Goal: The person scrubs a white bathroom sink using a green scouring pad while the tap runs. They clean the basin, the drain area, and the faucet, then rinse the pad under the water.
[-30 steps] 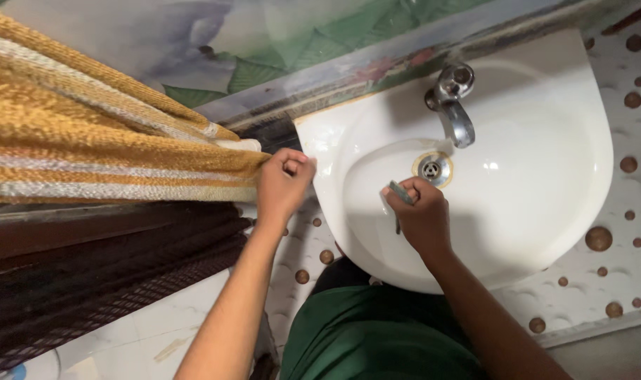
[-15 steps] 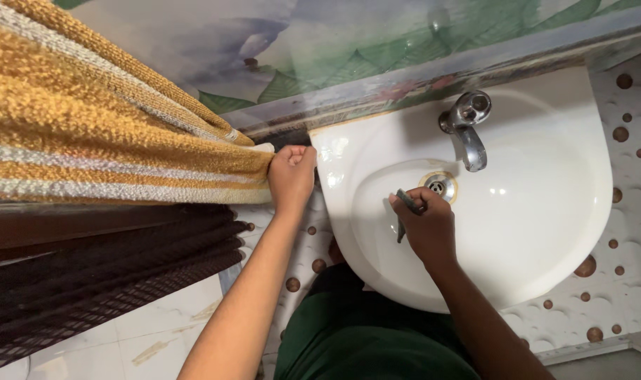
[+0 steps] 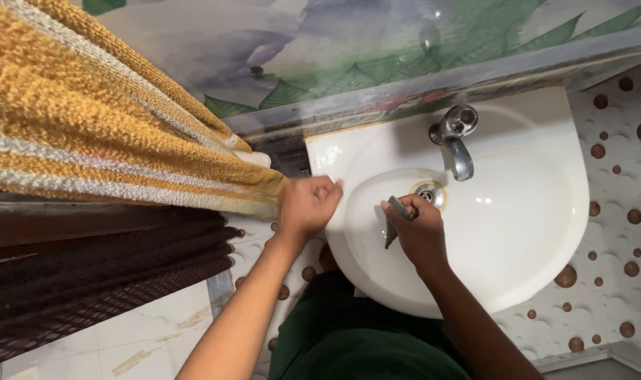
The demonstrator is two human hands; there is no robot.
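The right hand (image 3: 420,229) is clenched around a thin grey scrub pad (image 3: 396,214), pressed against the glossy inner slope of the rounded white ceramic basin (image 3: 531,211), just beside the metal drain (image 3: 428,194). The left hand (image 3: 308,205), fingers curled, rests on the basin's rim, touching a nubby mustard-striped towel (image 3: 102,134).

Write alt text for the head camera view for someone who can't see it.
Seen from above, a person's right hand holds a small dark scrubbing pad inside a white washbasin, near the drain below a metal tap. The left hand rests at the basin's left rim, beside a hanging yellow striped towel.
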